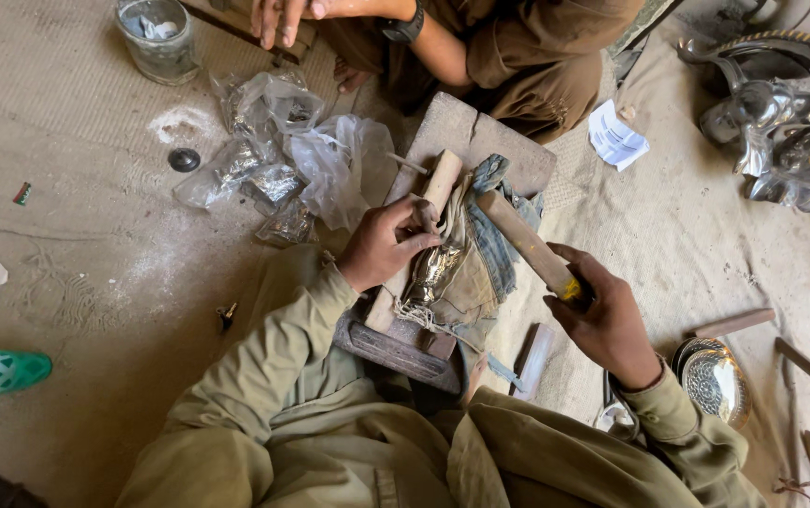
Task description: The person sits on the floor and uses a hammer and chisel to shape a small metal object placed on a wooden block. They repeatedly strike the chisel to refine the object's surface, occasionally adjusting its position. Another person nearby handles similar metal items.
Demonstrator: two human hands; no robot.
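Left grip [381, 246] pinches a small shiny metal piece [435, 268] on rags over a wooden block [461, 136]; right grip [607, 320], at 3 o'clock, closes around a wooden-handled tool [529, 246].

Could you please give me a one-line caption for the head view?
Left hand steadies a silvery piece on cloth; right hand grips a wooden tool.

Dusty earthen floor [94, 310] under woven matting [57, 66] — daylight falling soft and even.

Dusty beige matting floor [76, 85]: crumpled clear plastic bags [283, 150], glass jar [156, 38], small black round disc [184, 160], green-white ball [0, 373], folded white paper [616, 136].
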